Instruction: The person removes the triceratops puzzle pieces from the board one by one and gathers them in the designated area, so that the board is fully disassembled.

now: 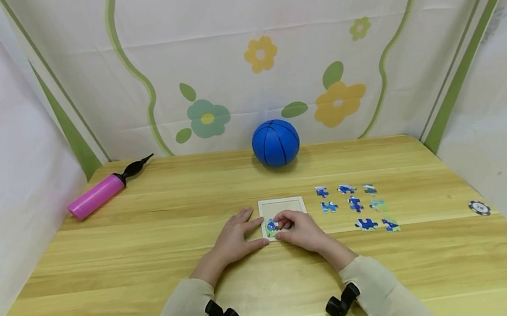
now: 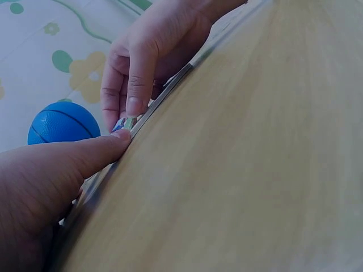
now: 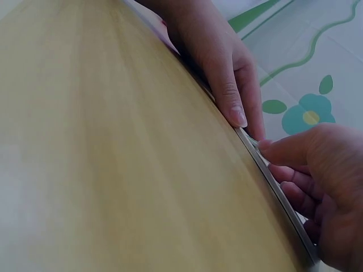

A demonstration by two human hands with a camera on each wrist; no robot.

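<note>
A small square puzzle tray with a pale rim lies flat on the table. In its lower left corner is a blue and green jigsaw piece, partly covered by fingers. My right hand reaches over the tray from the right and pinches this piece between thumb and fingers. On the tray's left side rests my left hand, fingers spread, the thumb and index finger touching the rim. The left wrist view shows the colourful piece at the right hand's fingertips, close to the left thumb.
Several loose jigsaw pieces lie to the right of the tray. A blue ball stands at the back, and a pink hand pump lies at the far left. Near the right edge is a round chip. A floral curtain hangs behind.
</note>
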